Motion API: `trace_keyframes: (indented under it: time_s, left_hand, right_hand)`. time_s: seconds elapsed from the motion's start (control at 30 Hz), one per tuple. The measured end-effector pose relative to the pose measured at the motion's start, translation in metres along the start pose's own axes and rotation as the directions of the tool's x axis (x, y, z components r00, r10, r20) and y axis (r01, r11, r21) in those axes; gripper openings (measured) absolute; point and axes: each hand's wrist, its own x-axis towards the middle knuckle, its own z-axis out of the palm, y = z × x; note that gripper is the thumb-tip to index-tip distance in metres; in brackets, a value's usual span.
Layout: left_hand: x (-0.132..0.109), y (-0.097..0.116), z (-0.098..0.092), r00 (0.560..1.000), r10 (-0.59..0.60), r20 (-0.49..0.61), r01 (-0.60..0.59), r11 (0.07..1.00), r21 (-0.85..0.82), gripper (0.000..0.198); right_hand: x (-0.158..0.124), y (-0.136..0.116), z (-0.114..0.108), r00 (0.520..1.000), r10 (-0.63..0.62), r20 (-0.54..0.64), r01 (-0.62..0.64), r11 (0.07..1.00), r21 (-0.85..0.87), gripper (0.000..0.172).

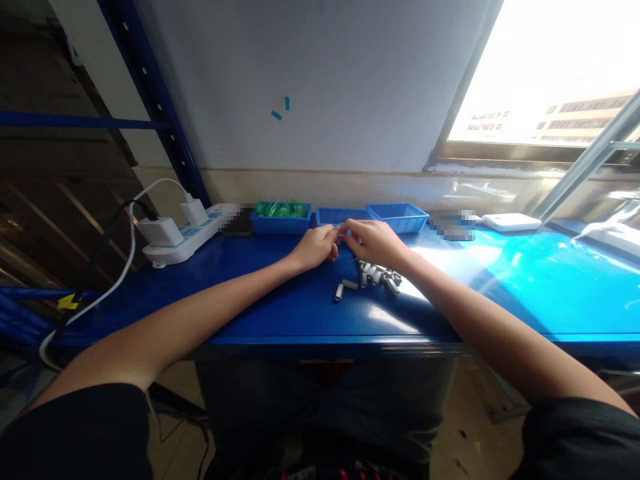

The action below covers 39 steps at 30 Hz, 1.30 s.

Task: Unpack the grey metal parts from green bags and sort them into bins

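Note:
My left hand [316, 248] and my right hand [370, 240] meet above the blue table, their fingertips pressed together around something small that I cannot make out. Just in front of my right hand lies a pile of silvery metal pieces [375, 273]. Two more such pieces [339, 292] rest a little to the left of the pile. Behind my hands are a blue bin [336, 215] and another blue bin [405, 220]. Farther left, a third blue bin [280, 225] holds green material [283, 210].
A white power strip [173, 252] with plugs and cables sits at the left, beside a blue metal rack [150, 87]. At the back right are a white device [513, 223] and blurred dark items. The table's front edge [320, 340] runs near my body.

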Motion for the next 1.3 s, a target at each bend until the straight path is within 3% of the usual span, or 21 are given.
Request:
trace_keyframes:
  time_s: [0.27, 0.4, 0.5, 0.63, 0.77, 0.93, 1.07, 1.2, 1.3]
  left_hand:
    - [-0.002, 0.000, 0.003, 1.000, -0.004, -0.025, 0.005, 0.999, 0.037, 0.043]
    - [-0.004, 0.002, 0.003, 1.000, 0.028, -0.002, -0.028, 0.999, -0.019, 0.044]
    - [-0.008, 0.006, 0.004, 0.989, 0.132, 0.072, -0.137, 0.987, 0.081, 0.036]
    - [-0.009, 0.006, 0.008, 0.922, 0.275, 0.274, -0.362, 0.864, 0.351, 0.035]
    - [-0.006, 0.001, 0.007, 0.891, 0.281, 0.358, -0.425, 0.794, 0.434, 0.037]
    - [-0.007, 0.002, 0.002, 0.906, 0.273, 0.324, -0.404, 0.788, 0.465, 0.019]
    - [-0.009, 0.004, 0.002, 0.926, 0.267, 0.268, -0.361, 0.833, 0.418, 0.015]
    - [-0.002, -0.001, -0.003, 0.996, 0.081, 0.045, -0.089, 0.967, 0.239, 0.020]
    - [0.004, -0.004, -0.008, 0.995, -0.077, -0.070, 0.081, 0.996, 0.048, 0.026]
  right_hand:
    - [0.001, -0.006, -0.002, 1.000, 0.022, 0.016, -0.022, 0.999, 0.026, 0.026]
    - [0.003, 0.001, 0.000, 0.997, 0.053, -0.055, -0.049, 0.997, 0.067, 0.026]
    - [0.005, 0.012, -0.001, 0.975, 0.179, -0.131, -0.174, 0.984, 0.048, 0.030]
    - [0.008, 0.036, 0.003, 0.903, 0.368, -0.219, -0.377, 0.926, 0.002, 0.036]
    - [0.006, 0.054, 0.010, 0.878, 0.445, -0.175, -0.455, 0.890, -0.021, 0.032]
    - [0.005, 0.051, 0.009, 0.893, 0.432, -0.128, -0.438, 0.899, -0.026, 0.035]
    - [0.006, 0.032, 0.005, 0.953, 0.296, -0.067, -0.296, 0.955, 0.020, 0.032]
    - [0.004, 0.013, 0.005, 0.990, 0.139, -0.010, -0.138, 0.987, 0.088, 0.030]
    - [0.003, 0.003, 0.007, 0.996, 0.089, -0.013, -0.088, 0.991, 0.100, 0.030]
